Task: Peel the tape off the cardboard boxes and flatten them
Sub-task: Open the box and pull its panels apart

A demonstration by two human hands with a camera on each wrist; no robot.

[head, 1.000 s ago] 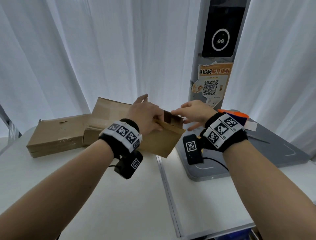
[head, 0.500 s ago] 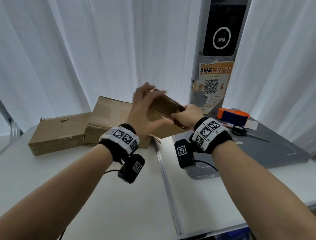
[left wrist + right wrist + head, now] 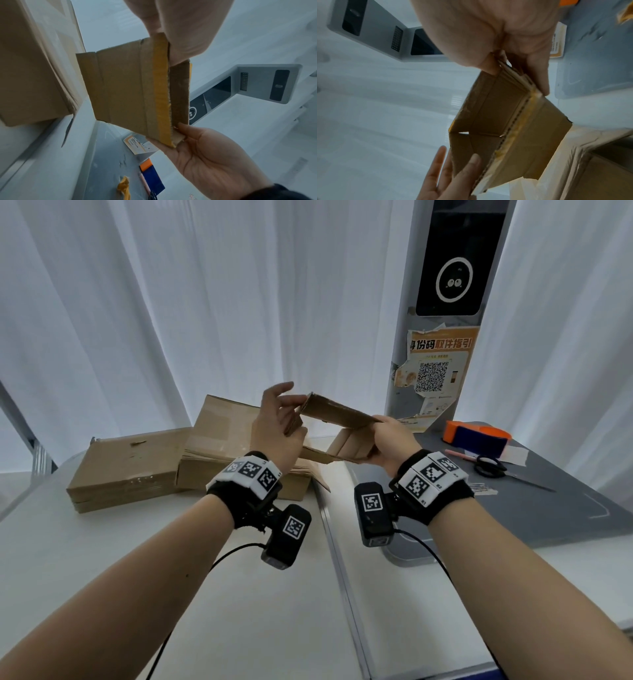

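I hold a small brown cardboard box [image 3: 339,412] in the air between both hands, above the table's middle seam. It is open into a skewed tube with loose flaps. My left hand [image 3: 281,419] pinches its left end between thumb and straightish fingers [image 3: 440,162]. My right hand [image 3: 387,440] grips the right end, thumb on top and fingers underneath. A strip of yellow tape [image 3: 161,88] runs along one panel's edge, and yellowish tape [image 3: 518,128] also lines the seam. Flattened cardboard boxes [image 3: 126,467] and a larger box [image 3: 222,436] lie behind my left hand.
A grey kiosk base [image 3: 513,508] covers the table's right side, with a pole carrying a QR poster [image 3: 435,371]. On the base lie an orange and blue tape dispenser [image 3: 476,436], black scissors [image 3: 493,467], a pink pen [image 3: 462,455] and crumpled yellow tape [image 3: 123,186]. White curtains hang behind.
The small box has come up off the stack into the air. My hands have moved to its two ends and it has opened from a closed shape into a skewed tube.
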